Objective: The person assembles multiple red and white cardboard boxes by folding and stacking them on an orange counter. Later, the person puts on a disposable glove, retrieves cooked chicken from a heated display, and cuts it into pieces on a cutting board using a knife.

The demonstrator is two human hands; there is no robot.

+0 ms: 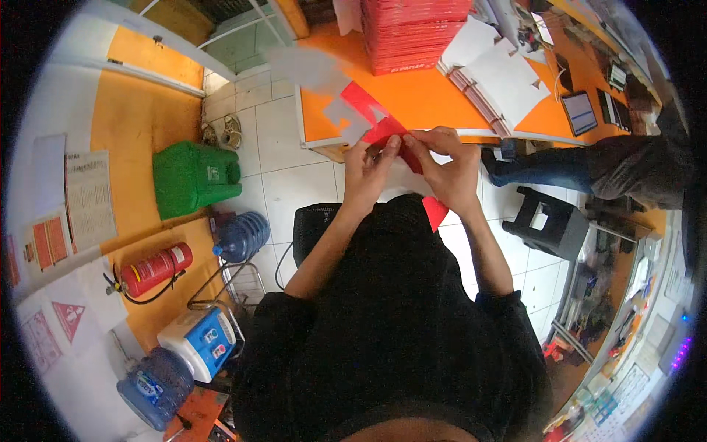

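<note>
A thin, flat red strip point(383, 131), smooth like card or paper, is held in front of the person, at the near edge of the smooth orange counter point(420, 96). Pale, jagged-edged flaps point(345, 116) show along its far part, partly blurred. The fingers of the left hand point(366, 175) and right hand point(451, 171) are pinched on the strip, close beside each other. Its long axis slants from far left to near right, the far end pointing over the counter. A pointed red piece point(436, 212) shows by the right wrist; whether it joins the strip, I cannot tell. Beyond stands a blocky red stack point(416, 37)
</note>
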